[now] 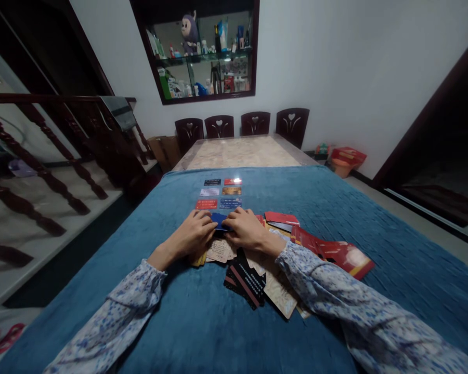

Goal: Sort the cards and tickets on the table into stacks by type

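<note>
A blue card (220,222) is held between my two hands, just above a spread of cards. My left hand (198,228) has its fingers closed on the card's left side, and my right hand (245,228) grips its right side. Several cards lie in two columns beyond my hands, among them a red card (206,204) and a blue patterned card (231,203). Below my hands are beige printed cards (220,250) and black striped cards (245,280). Red card folders (341,254) lie to the right, partly hidden by my right forearm.
A blue cloth (140,291) covers the near part of the table, whose marble-look top (237,150) shows at the far end. Dark chairs (255,123) stand along the far wall. A wooden railing (42,130) is on the left, and a red-orange bin (345,160) on the right.
</note>
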`<state>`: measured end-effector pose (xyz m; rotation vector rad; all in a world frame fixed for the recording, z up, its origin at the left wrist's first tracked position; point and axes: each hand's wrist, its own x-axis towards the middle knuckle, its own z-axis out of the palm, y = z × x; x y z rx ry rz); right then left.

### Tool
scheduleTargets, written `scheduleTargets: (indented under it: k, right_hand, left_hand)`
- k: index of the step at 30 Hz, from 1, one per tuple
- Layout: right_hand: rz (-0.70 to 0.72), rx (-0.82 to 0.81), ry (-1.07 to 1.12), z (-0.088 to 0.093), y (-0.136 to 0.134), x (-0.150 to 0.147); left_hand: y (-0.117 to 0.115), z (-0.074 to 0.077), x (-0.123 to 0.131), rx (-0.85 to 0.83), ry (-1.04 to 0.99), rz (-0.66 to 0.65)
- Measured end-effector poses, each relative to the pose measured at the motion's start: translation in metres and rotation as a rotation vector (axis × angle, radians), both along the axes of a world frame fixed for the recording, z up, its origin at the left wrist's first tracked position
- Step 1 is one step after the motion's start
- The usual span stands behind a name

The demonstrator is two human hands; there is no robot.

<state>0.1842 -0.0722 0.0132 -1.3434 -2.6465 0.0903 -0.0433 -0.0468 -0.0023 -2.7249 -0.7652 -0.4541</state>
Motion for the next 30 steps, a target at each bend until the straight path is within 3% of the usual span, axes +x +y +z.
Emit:
scheduleTargets:
  k: [22, 30]
  right_hand:
    - [-0.153, 0.085, 0.17, -0.014, 0.016, 0.007]
    - [-0.222, 0.11, 0.134, -0.013, 0.014, 0.005]
  left_hand:
    - [0.021, -0.005, 0.002, -0.231, -0.281, 0.081]
    - [0.025, -0.017, 0.004, -0.235, -0.373, 0.203]
